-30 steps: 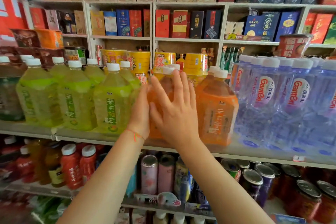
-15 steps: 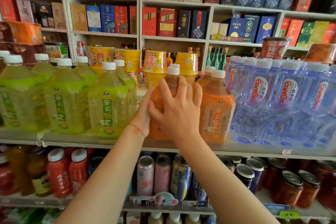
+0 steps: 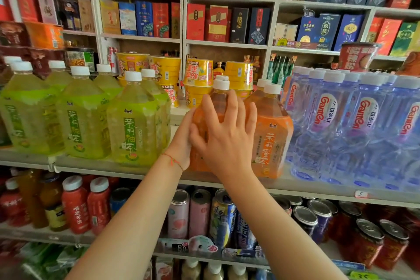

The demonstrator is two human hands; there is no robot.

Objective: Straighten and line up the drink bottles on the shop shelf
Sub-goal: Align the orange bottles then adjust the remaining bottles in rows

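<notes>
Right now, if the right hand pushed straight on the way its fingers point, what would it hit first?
Nothing new: the right hand already lies on the orange tea bottle. Behind it stand yellow cups, though depth is unclear.

We see green bottles (image 3: 134,125), orange bottles (image 3: 271,134) with white caps (image 3: 272,88), and clear blue bottles (image 3: 322,129) with red letters.

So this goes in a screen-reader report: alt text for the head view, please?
Both hands, left and right, clasp an orange bottle on a shop shelf. Green bottles stand left, water bottles right.
</notes>
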